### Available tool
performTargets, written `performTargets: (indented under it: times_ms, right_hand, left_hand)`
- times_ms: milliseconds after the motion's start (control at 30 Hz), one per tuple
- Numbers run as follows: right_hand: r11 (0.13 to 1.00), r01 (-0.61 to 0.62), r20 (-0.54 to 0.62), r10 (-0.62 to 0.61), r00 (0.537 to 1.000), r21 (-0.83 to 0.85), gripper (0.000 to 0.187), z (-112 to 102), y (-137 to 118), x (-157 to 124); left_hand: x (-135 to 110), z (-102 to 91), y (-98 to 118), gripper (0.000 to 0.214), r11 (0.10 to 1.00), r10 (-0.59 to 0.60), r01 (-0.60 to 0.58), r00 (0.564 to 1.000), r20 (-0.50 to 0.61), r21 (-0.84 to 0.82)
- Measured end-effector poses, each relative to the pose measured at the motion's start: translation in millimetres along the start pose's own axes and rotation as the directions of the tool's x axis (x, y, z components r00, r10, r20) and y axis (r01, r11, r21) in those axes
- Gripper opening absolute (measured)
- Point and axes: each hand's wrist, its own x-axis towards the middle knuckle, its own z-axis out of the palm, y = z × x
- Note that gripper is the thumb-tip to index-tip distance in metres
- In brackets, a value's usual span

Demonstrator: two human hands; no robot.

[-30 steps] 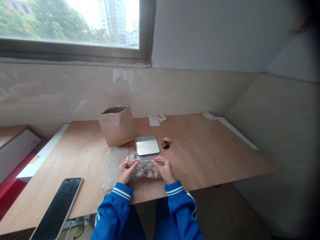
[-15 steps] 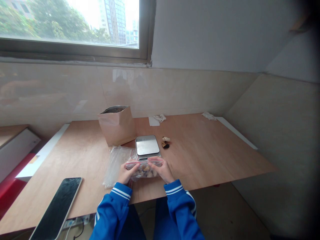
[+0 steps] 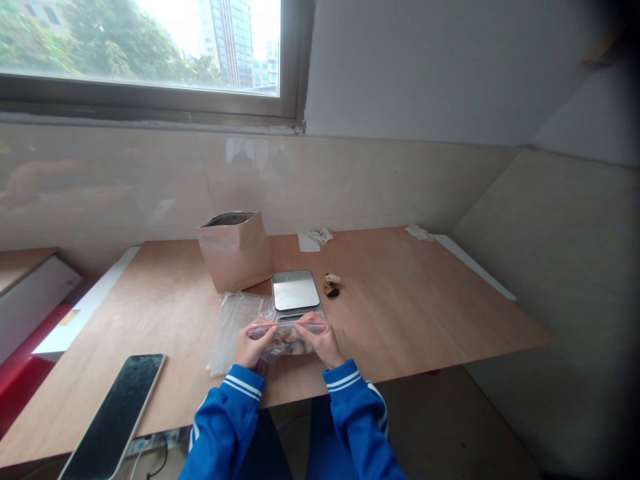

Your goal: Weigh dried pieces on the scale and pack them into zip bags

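Between my two hands is a clear zip bag (image 3: pixel 290 343) with a red seal strip, holding several pale and brown pieces that look like dried mushrooms. My left hand (image 3: pixel 254 343) pinches the seal at its left part. Thumb and fingers of my right hand (image 3: pixel 319 339) press the same strip farther right. Just beyond the bag stands a digital scale (image 3: pixel 295 291) with a bare metal plate. A stack of flat clear bags (image 3: pixel 235 333) lies to the left of my left hand. Two loose dried pieces (image 3: pixel 331 285) rest right of the scale.
An open brown paper pouch (image 3: pixel 235 253) stands behind the flat bags. A large phone or tablet (image 3: pixel 117 413) lies at the table's front left. Crumpled tissue (image 3: pixel 320 236) and a white card (image 3: pixel 308 243) are near the wall, with more tissue (image 3: pixel 419 233) at the back right.
My right hand has slid slightly left along the seal strip, closer to my left hand. My left hand stays almost in place; the other things have not moved.
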Motion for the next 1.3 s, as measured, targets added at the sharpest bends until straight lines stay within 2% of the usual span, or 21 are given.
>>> performTargets:
  times_ms: [100,233,300,467,567,800,933,1067,1133,1300]
  right_hand:
    - [1.000,-0.010,0.007,0.010,1.000,0.008,0.016,-0.3,-1.1,0.6]
    - [0.997,0.032,0.043,-0.029,0.999,-0.069,0.015,-4.2,-3.9,1.8]
    - [0.998,0.014,0.054,-0.011,0.998,-0.061,0.016,-4.7,-5.6,1.3]
    - [0.994,-0.087,0.056,0.084,0.995,0.066,0.027,2.6,-9.1,-1.7]
    - [0.994,-0.098,0.017,0.098,0.995,0.048,0.023,7.1,-9.7,-2.1]
    - [0.998,-0.028,-0.049,0.026,0.998,-0.054,0.014,8.9,-7.9,-1.4]
    - [0.992,0.055,-0.064,-0.063,0.996,-0.117,0.011,14.4,-12.4,-3.2]
    - [0.990,0.075,-0.074,-0.084,0.994,-0.116,0.011,17.4,-15.1,-3.2]
    - [0.993,0.077,-0.048,-0.082,0.995,-0.092,0.012,14.6,-14.4,-2.1]
    - [0.998,0.065,0.104,-0.065,0.993,-0.001,0.016,2.8,-9.6,-0.7]
  left_hand:
    - [0.2,-1.1,-1.2,0.026,0.999,-0.033,0.034,0.999,0.024,-0.026]
    - [1.1,-2.5,1.8,0.025,0.997,-0.066,0.073,0.984,0.165,-0.032]
    - [1.0,-2.3,4.6,0.025,0.997,-0.071,0.074,0.980,0.183,-0.008]
    - [-0.9,-0.5,7.8,0.027,0.998,-0.058,0.057,0.983,0.175,0.013]
    - [-2.1,0.1,6.9,0.027,0.999,-0.035,0.029,0.987,0.157,0.039]
    - [-5.6,3.6,8.8,0.025,0.993,0.051,-0.058,0.996,0.072,0.104]
    - [-6.8,6.3,9.9,0.026,0.998,-0.007,0.005,0.999,0.033,0.058]
    - [-5.9,5.8,7.0,0.025,0.999,-0.046,0.045,0.999,0.023,0.012]
    - [-5.1,4.4,4.9,0.024,0.999,-0.034,0.034,0.998,0.053,-0.002]
    - [-3.8,0.6,0.6,0.026,1.000,-0.013,0.016,0.989,0.146,-0.020]
